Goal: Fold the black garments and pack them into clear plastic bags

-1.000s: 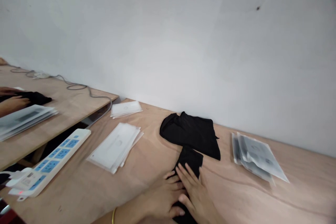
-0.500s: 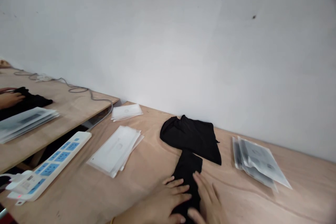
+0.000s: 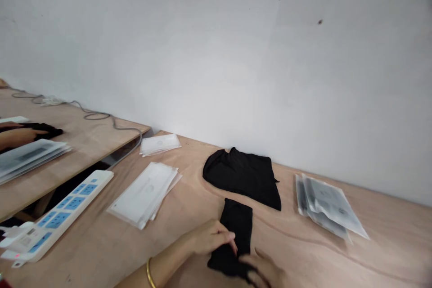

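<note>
While the left hand (image 3: 211,237) curls its fingers onto the black garment (image 3: 236,225), the right hand (image 3: 265,270) spreads its fingers against the cloth's lower end.

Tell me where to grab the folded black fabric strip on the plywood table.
Probably pinch the folded black fabric strip along its far end, coming from the right: that end lies flat and uncovered on the pale plywood tabletop, just apart from the crumpled black garment, while the left hand and right hand sit at the near end.
</note>
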Demonstrator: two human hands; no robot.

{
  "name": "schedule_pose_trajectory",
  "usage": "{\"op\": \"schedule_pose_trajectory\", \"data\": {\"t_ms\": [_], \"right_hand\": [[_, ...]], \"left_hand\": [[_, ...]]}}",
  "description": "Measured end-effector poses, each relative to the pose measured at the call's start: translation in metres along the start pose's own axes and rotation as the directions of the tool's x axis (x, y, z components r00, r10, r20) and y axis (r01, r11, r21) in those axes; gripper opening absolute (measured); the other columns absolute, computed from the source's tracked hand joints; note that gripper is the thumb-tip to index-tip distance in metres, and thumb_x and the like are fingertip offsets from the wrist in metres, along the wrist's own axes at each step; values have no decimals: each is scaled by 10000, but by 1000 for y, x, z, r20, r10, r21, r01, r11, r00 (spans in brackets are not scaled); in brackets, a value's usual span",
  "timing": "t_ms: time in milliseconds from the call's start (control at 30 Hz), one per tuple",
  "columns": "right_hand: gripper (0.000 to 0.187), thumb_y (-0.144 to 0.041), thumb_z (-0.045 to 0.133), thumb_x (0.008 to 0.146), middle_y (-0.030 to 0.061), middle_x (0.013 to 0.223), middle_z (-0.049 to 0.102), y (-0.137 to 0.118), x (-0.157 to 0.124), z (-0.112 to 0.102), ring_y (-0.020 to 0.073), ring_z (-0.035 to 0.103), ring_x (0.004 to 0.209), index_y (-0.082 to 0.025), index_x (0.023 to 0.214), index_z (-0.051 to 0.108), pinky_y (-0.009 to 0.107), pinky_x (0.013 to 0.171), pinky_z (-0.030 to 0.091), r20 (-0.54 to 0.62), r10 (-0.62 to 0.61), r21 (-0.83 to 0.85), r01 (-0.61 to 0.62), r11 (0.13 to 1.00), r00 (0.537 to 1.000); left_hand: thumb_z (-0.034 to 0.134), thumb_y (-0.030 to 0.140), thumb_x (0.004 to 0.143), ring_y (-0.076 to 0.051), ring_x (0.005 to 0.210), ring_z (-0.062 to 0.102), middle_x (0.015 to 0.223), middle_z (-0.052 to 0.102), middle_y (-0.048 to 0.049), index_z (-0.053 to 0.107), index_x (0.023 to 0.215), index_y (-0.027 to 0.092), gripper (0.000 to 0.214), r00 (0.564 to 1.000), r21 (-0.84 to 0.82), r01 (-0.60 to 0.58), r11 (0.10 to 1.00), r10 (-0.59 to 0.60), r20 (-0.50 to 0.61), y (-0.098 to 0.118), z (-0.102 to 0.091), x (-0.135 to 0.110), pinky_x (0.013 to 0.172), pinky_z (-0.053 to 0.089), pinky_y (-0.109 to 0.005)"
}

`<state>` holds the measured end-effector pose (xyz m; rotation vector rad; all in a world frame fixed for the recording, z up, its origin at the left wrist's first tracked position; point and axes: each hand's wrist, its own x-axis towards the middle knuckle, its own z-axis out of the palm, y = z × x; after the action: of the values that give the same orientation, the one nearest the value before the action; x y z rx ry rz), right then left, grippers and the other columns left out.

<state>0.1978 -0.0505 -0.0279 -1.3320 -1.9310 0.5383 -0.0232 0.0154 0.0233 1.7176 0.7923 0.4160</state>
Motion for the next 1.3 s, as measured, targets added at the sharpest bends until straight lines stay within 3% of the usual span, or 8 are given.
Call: {"op": "schedule_pose_trajectory", "data": {"t_ms": [167,333,633,767,900,1000,1167,1300], "right_hand": [[378,-456,495,838,93,1053,707,0,53,-2,256,654,979,-208,1082,640,400,884,513,-316,257,220,-193,956,913],[653,-563,512,793,139,1034,672,22,78,19,278,641,969,-123,1273,462,410,816,521,-317,457,370,-336,866,831],[505,-454,350,918,164,1225,510,16,56,18,309,566,1076,-198,1350,398,447,819,500,-398,140,-206,-237,949,907],[498,-400,321,945,146,1362,474,4,52,25,296,486,1209,-219,1409,306,460,911,442,-395,-83,-415,-97,905,915],[576,-396,361,936,108,1297,584,8,48,46,291,542,1162,-215,1462,210,491,998,310,-176,-389,-648,191,738,904],[721,-501,407,896,118,1281,597,20,50,51,310,567,1123,-159,1477,150,498,1008,270,-28,-485,-701,329,633,874],[847,-612,388,848,104,1417,445,44,64,38,337,463,1247,-160,1485,59,499,1007,290,156,-397,-639,399,657,904],[938,-684,399,799,126,1423,428,64,70,41,358,475,1237,-190,1485,-8,519,964,344,133,-307,-617,321,718,943]], "left_hand": [[209,674,897,-231,1126,569,1183,642,-77,565,1233,220,667,987,-406,-25,913,-43,-156,-15,3,12,956,434,-398],[509,533,851,-259,1200,503,1268,573,-121,480,1256,176,540,838,-126,-1,992,-68,-542,-23,14,36,1030,373,-403],[292,404,950,-281,1051,595,1095,648,-147,546,1106,157,387,776,88,229,970,-127,-617,-19,7,51,917,447,-412],[321,380,960,-266,1153,528,1265,537,-162,377,1327,153,436,720,331,159,930,120,-684,-9,9,39,943,438,-417],[318,331,977,-264,1336,325,1446,386,-76,369,1381,263,413,837,719,-9,695,398,-375,-2,2,27,1087,267,-504],[380,504,935,-287,1399,188,1499,315,-34,213,1458,308,583,931,789,-143,597,352,-98,-6,-10,24,1110,155,-577],[363,594,902,-298,1415,117,1542,154,-60,-2,1478,263,758,975,738,-28,675,180,-128,-23,-14,31,1101,126,-607],[375,597,896,-315,1413,109,1545,91,-57,-4,1472,267,764,977,696,59,715,101,-186,-29,-10,41,1098,119,-620]]}}
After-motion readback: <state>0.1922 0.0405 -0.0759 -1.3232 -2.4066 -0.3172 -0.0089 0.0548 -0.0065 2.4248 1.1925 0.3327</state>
